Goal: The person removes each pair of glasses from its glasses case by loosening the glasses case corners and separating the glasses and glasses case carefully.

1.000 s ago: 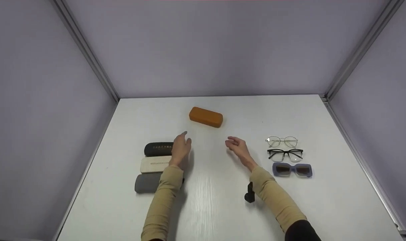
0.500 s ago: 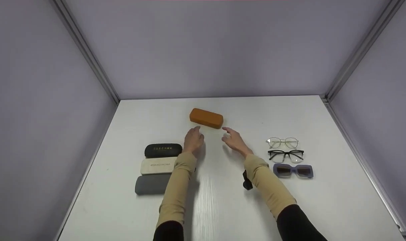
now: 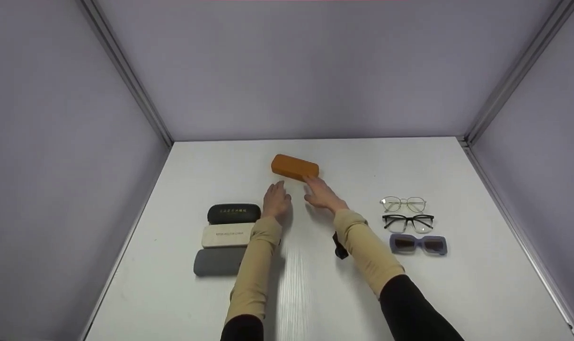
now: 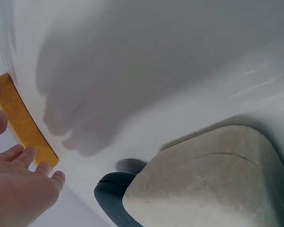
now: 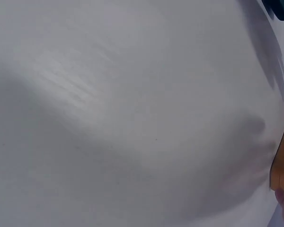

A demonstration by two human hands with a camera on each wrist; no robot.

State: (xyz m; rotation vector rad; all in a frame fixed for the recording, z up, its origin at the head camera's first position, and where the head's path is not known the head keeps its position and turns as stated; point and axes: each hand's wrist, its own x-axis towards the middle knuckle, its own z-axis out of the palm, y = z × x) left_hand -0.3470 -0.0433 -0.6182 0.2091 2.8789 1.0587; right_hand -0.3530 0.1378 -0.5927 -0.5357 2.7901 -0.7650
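Observation:
An orange glasses case [image 3: 294, 166] lies closed and slightly slanted at the back middle of the table. My right hand [image 3: 322, 193] reaches its right front edge, where the fingertips overlap the case in the head view. In the right wrist view a fingertip [image 5: 280, 196] is at the end of the case; firm contact cannot be told. My left hand [image 3: 277, 201] is just in front of the case's left part, apart from it, with its fingers extended and holding nothing. In the left wrist view the orange case [image 4: 26, 125] appears beyond the fingers.
At left are a black case [image 3: 234, 213], a cream case [image 3: 226, 235] and a grey case [image 3: 218, 262], stacked front to back. At right lie thin-framed glasses [image 3: 403, 204], black-framed glasses [image 3: 408, 222] and blue-framed sunglasses [image 3: 418, 244]. Walls enclose the table [image 3: 173, 303].
Both hands have moved forward and inward towards the orange case. The right hand has come up to its front edge. The cases and glasses keep their places on the table.

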